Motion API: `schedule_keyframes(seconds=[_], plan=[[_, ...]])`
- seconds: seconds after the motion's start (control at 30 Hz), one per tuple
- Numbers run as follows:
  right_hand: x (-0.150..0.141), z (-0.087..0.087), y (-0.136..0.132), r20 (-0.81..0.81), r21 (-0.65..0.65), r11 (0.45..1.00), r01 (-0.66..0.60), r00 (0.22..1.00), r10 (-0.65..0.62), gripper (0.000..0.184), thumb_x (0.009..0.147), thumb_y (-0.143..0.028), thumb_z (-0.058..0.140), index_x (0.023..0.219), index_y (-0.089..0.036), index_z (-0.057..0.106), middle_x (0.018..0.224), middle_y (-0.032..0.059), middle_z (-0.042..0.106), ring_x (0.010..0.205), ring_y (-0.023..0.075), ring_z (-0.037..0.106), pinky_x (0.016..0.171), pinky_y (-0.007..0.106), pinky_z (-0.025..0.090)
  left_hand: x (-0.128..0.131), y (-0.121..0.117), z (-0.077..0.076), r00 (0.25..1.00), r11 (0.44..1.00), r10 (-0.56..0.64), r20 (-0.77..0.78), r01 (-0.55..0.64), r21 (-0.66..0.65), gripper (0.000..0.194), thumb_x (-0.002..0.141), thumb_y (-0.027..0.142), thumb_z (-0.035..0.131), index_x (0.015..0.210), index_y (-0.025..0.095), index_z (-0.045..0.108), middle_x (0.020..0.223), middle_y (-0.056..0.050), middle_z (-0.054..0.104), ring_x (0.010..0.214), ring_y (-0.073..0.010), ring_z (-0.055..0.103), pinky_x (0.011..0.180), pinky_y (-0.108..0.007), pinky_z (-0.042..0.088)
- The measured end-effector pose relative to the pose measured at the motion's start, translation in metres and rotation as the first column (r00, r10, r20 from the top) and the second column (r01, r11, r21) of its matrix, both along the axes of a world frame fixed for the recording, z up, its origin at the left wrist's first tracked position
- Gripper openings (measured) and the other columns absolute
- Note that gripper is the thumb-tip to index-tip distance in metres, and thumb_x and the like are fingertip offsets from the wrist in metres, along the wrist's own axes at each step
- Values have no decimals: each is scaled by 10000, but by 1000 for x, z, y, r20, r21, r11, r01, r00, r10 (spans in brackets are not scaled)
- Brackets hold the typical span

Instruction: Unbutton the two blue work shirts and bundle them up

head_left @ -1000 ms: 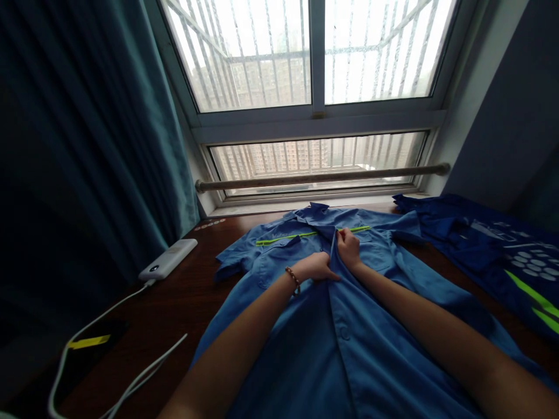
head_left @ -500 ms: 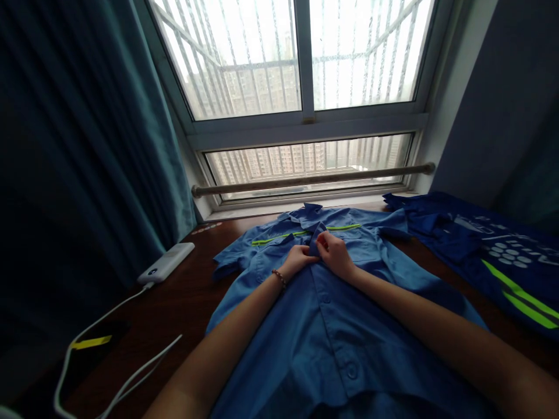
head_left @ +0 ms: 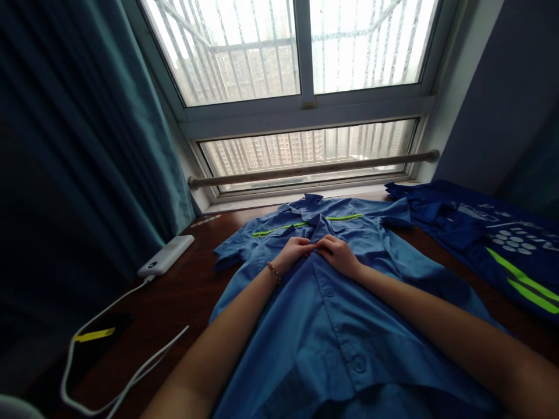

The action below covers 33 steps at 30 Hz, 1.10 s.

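A blue work shirt (head_left: 332, 314) with a yellow-green chest stripe lies face up on the dark wooden table (head_left: 183, 302), collar toward the window. My left hand (head_left: 294, 250), with a bead bracelet on the wrist, and my right hand (head_left: 338, 253) meet at the button placket just below the collar. Both have their fingers curled and pinched on the placket fabric, fingertips touching each other. Buttons show down the placket toward me.
A white power bank (head_left: 166, 255) lies at the left with white cables (head_left: 131, 372) trailing toward me. A dark blue garment (head_left: 489, 238) with yellow-green stripes lies at the right. A teal curtain (head_left: 87, 145) hangs left; a window with a rail (head_left: 314, 169) is ahead.
Both hands moved together at the upper placket; the raised flap of fabric they held now lies flat under their fingers. The view tilted slightly.
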State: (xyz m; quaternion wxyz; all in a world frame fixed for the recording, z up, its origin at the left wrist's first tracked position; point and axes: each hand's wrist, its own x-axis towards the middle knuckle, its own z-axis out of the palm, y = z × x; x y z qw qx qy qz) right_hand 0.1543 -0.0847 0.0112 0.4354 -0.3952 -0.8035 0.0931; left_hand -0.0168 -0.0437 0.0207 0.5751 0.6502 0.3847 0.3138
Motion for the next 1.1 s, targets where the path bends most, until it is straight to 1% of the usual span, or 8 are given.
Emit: schedule_keyframes(seconds=[0.13, 0.23, 0.43, 0.53, 0.63, 0.9, 1.0, 1.1], plan=[[1, -3, 3, 2, 23, 1000, 5, 1000, -5, 100, 812, -209, 520, 796, -192, 617, 820, 29, 556, 755, 141, 539, 717, 262, 434, 3, -2, -2, 998, 991, 17, -55, -10, 132, 328, 668, 420, 611, 582, 117, 519, 501, 50, 423, 470, -62, 370, 467, -196, 260], [1, -5, 4, 24, 26, 999, 29, 999, -29, 113, 816, -217, 520, 755, -183, 609, 795, 25, 550, 741, 139, 533, 707, 256, 427, 9, -6, -4, 965, 928, 172, -196, -93, 360, 301, 721, 364, 556, 545, 123, 518, 503, 34, 454, 498, -85, 404, 482, -211, 273], [1, -5, 5, 60, -12, 997, 80, 995, -79, 112, 787, -190, 538, 683, -174, 578, 745, 21, 538, 703, 140, 522, 665, 250, 414, 19, -28, 6, 787, 592, 482, -385, 31, 805, 166, 807, 177, 455, 763, 149, 612, 737, -44, 611, 682, -148, 535, 614, -247, 352], [2, -5, 4, 71, -25, 995, 96, 993, -94, 124, 787, -176, 520, 670, -173, 560, 733, 20, 534, 686, 141, 517, 646, 249, 403, 19, -38, 13, 718, 452, 523, -459, 223, 864, 173, 827, 154, 420, 817, 152, 593, 793, -62, 601, 756, -176, 534, 662, -269, 369], [2, -4, 3, 84, -28, 994, 104, 991, -101, 148, 793, -179, 500, 649, -176, 536, 717, 19, 524, 673, 140, 509, 632, 246, 392, 19, -44, 17, 672, 382, 543, -504, 337, 861, 171, 833, 150, 407, 791, 152, 572, 772, -61, 581, 758, -186, 521, 661, -287, 374], [3, -5, 3, 39, 0, 972, 233, 972, -233, 187, 705, -139, 493, 573, -199, 375, 632, -7, 437, 587, 130, 432, 567, 238, 347, 27, -55, 19, 743, 359, 502, -444, 288, 888, 202, 846, 165, 388, 872, 154, 588, 795, -57, 592, 794, -187, 525, 717, -301, 384], [2, -5, 1, -42, -25, 970, 241, 969, -242, 112, 678, -174, 527, 675, -199, 417, 649, -16, 439, 581, 127, 433, 557, 231, 355, 29, -53, 23, 812, 461, 425, -401, 187, 867, 203, 850, 187, 404, 867, 165, 605, 835, -54, 618, 806, -176, 544, 734, -285, 397], [0, -3, 1, -103, -66, 976, 209, 971, -215, 110, 731, -239, 502, 825, -190, 473, 654, -15, 472, 563, 129, 455, 548, 230, 373, 24, -44, 34, 903, 639, 297, -312, 55, 767, 183, 842, 203, 433, 907, 179, 602, 876, -38, 638, 794, -149, 572, 722, -252, 423]])
